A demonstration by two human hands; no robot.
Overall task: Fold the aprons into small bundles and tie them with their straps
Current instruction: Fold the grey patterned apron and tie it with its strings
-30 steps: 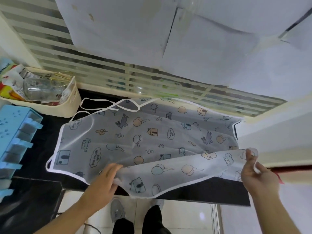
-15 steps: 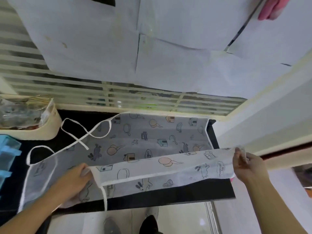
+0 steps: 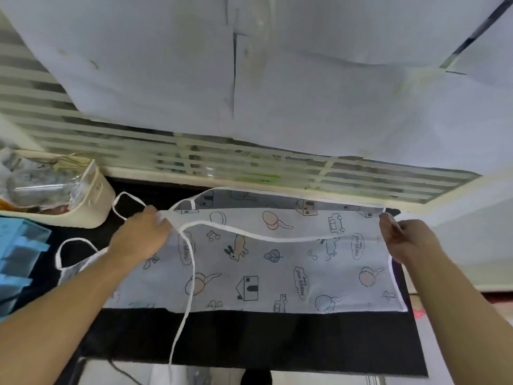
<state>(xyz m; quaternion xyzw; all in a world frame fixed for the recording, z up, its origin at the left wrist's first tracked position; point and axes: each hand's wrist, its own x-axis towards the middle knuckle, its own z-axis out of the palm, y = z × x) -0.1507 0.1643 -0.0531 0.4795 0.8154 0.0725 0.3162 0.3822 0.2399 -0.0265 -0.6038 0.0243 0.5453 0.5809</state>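
Observation:
A pale grey apron [image 3: 277,262] printed with cartoon houses, rabbits and balloons lies on the black counter [image 3: 249,337], folded in half lengthwise so its near half lies over the far half. My left hand [image 3: 141,237] holds the folded edge at the apron's left end. At the top right corner my right hand [image 3: 402,240] pinches the folded edge. One white strap [image 3: 186,287] runs across the apron and hangs over the counter's front edge. Another strap loop [image 3: 122,201] lies by my left hand, and the neck loop [image 3: 69,251] lies at the left.
A cream basket [image 3: 91,201] with a clear jar and packets stands at the back left. A blue plastic rack [image 3: 19,254] sits at the left edge. White slatted blinds [image 3: 249,165] and hanging paper sheets back the counter. The floor shows below the front edge.
Both hands have carried the apron's near edge away from me and laid it over the far edge, folding the apron in half. A strap now trails over the front edge.

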